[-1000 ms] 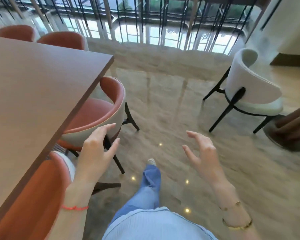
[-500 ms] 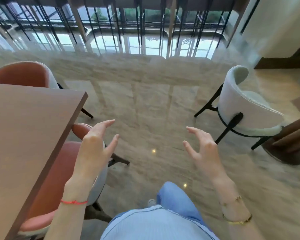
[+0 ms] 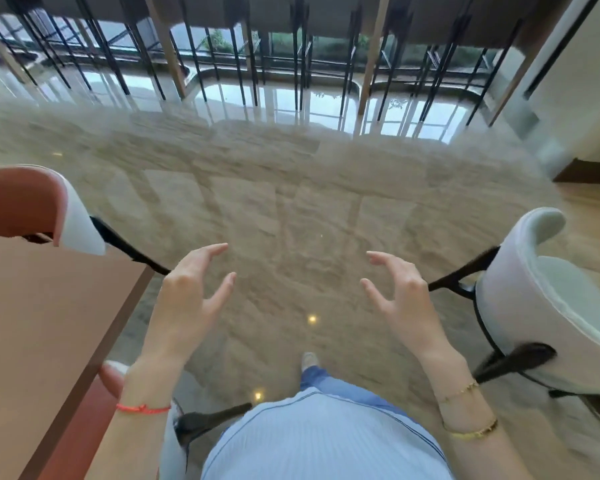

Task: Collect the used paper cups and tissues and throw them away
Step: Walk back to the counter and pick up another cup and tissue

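Note:
No paper cup or tissue shows in the head view. My left hand (image 3: 187, 299) is raised in front of me over the floor, just right of the table corner, fingers loosely spread and holding nothing. My right hand (image 3: 400, 296) is held up at the same height, fingers relaxed and slightly bent, with nothing in it. The palms face each other across a wide gap.
A brown wooden table (image 3: 32, 323) fills the lower left, its surface bare. An orange chair (image 3: 25, 199) stands at its far end, another orange chair (image 3: 94, 410) beside me. A white chair (image 3: 541, 306) stands at right. Glossy beige floor (image 3: 291, 202) stretches ahead to a railing (image 3: 291, 64).
The view has swung right and forward along the table: the tabletop and orange chairs slid left, the white chair came closer on the right. Both hands stay raised and hold nothing.

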`<state>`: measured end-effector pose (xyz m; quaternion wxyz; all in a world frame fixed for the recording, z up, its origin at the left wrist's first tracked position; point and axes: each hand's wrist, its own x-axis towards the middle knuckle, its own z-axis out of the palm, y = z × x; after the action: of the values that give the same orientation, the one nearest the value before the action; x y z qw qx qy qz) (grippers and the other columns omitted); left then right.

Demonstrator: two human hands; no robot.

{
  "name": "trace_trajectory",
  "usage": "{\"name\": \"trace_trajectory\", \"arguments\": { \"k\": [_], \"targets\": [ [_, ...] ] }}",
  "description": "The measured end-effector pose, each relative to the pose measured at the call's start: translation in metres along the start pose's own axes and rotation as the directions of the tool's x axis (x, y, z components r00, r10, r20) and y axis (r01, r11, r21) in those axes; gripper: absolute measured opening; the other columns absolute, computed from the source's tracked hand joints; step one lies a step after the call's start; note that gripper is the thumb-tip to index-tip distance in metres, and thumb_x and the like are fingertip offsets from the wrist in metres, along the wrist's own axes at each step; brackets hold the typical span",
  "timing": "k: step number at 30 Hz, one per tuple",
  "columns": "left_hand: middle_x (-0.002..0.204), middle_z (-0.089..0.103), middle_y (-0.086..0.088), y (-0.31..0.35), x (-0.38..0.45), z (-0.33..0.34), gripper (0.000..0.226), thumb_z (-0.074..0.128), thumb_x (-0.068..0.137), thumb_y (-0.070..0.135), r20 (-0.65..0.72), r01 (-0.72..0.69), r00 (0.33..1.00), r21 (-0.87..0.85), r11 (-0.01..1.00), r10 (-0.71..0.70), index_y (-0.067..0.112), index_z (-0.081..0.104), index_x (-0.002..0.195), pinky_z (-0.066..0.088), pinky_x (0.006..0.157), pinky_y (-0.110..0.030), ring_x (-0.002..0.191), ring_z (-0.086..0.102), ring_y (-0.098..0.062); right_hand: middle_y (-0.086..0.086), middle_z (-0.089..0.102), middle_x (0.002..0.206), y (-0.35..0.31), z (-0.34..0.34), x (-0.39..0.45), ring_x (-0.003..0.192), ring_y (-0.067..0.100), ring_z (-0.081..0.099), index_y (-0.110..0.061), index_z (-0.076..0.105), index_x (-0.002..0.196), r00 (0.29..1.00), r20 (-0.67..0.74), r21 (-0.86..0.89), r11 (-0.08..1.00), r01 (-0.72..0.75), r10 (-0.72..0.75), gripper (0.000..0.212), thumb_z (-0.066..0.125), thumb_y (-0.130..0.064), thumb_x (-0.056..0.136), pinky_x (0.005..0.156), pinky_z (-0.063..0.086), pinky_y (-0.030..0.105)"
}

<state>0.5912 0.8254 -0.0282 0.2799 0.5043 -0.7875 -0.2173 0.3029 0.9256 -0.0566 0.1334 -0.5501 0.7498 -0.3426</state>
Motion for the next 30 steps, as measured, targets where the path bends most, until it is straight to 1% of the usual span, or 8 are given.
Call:
{"name": "trace_trajectory", "arguments": {
  "k": [5,8,11,14,18,23,26,30],
  "targets": [
    [0.125,0.061,0.006,-0.007,0.114,0.011,0.043,0.068,0.088,0.020,-0.062,0.040,0.997,-0.006,0.999,-0.040,0.017,0.058,0.130,0.026,0.097,0.001,0.115,0.049,0.002,-0.007,0.061,0.117,0.002,0.007,0.145,0.117,0.010,0.051,-0.020,0.057,0.126,0.997,0.006,0.002,0.997,0.072,-0.072,0.041,0.068,-0.022,0.087,0.100,0.037,0.021],
    [0.124,0.061,0.005,-0.021,0.171,0.013,0.043,0.069,0.088,0.019,-0.082,0.074,0.994,0.001,0.997,-0.074,0.017,0.058,0.130,0.026,0.096,0.001,0.114,0.049,0.002,-0.008,0.061,0.119,0.001,0.019,0.215,0.119,0.010,0.050,-0.020,0.057,0.126,0.995,0.034,0.002,0.996,0.092,-0.092,0.040,0.068,-0.023,0.088,0.099,0.034,0.017],
    [0.122,0.062,0.004,-0.040,0.223,0.020,0.043,0.070,0.087,0.019,-0.101,0.108,0.989,0.012,0.994,-0.106,0.017,0.059,0.129,0.026,0.096,0.001,0.115,0.052,-0.003,-0.008,0.061,0.119,0.006,0.040,0.273,0.118,0.008,0.050,-0.020,0.057,0.127,0.991,0.074,-0.001,0.993,0.115,-0.115,0.041,0.068,-0.024,0.088,0.099,0.032,0.013],
    [0.118,0.062,0.004,-0.064,0.278,0.029,0.043,0.071,0.086,0.018,-0.115,0.135,0.985,0.016,0.991,-0.132,0.016,0.059,0.127,0.027,0.095,0.001,0.113,0.055,-0.008,-0.007,0.062,0.116,0.010,0.069,0.334,0.117,0.010,0.051,-0.020,0.057,0.125,0.988,0.094,0.009,0.992,0.124,-0.124,0.040,0.068,-0.022,0.087,0.098,0.033,0.015],
    [0.117,0.062,0.004,-0.103,0.368,0.034,0.042,0.071,0.085,0.016,-0.120,0.132,0.985,0.030,0.991,-0.127,0.015,0.060,0.126,0.027,0.095,0.000,0.111,0.056,-0.009,-0.005,0.063,0.114,0.007,0.111,0.430,0.115,0.013,0.052,-0.018,0.058,0.124,0.985,0.094,0.036,0.990,0.139,-0.142,0.039,0.070,-0.019,0.086,0.098,0.036,0.019],
    [0.116,0.064,0.000,-0.148,0.497,0.024,0.043,0.073,0.084,0.013,-0.135,0.110,0.986,0.064,0.992,-0.100,0.013,0.061,0.125,0.030,0.094,-0.004,0.109,0.059,-0.013,-0.007,0.062,0.115,-0.015,0.154,0.561,0.115,0.013,0.051,-0.020,0.057,0.124,0.983,0.084,0.036,0.987,0.159,-0.161,0.040,0.069,-0.021,0.086,0.096,0.031,0.012],
    [0.116,0.065,-0.001,-0.174,0.573,0.018,0.042,0.073,0.083,0.013,-0.133,0.094,0.988,0.082,0.992,-0.083,0.013,0.062,0.124,0.031,0.094,-0.005,0.108,0.060,-0.016,-0.011,0.060,0.113,-0.029,0.177,0.632,0.115,0.009,0.049,-0.023,0.056,0.125,0.985,0.066,0.044,0.986,0.159,-0.161,0.040,0.068,-0.023,0.086,0.096,0.026,0.003],
    [0.118,0.064,0.003,-0.201,0.659,0.018,0.042,0.071,0.085,0.018,-0.097,0.088,0.992,0.081,0.993,-0.080,0.019,0.060,0.126,0.033,0.093,-0.008,0.109,0.059,-0.013,-0.007,0.062,0.114,-0.039,0.200,0.710,0.115,0.010,0.049,-0.020,0.057,0.125,0.989,0.053,0.049,0.989,0.138,-0.140,0.040,0.069,-0.022,0.086,0.097,0.028,0.007]
  ]
}}
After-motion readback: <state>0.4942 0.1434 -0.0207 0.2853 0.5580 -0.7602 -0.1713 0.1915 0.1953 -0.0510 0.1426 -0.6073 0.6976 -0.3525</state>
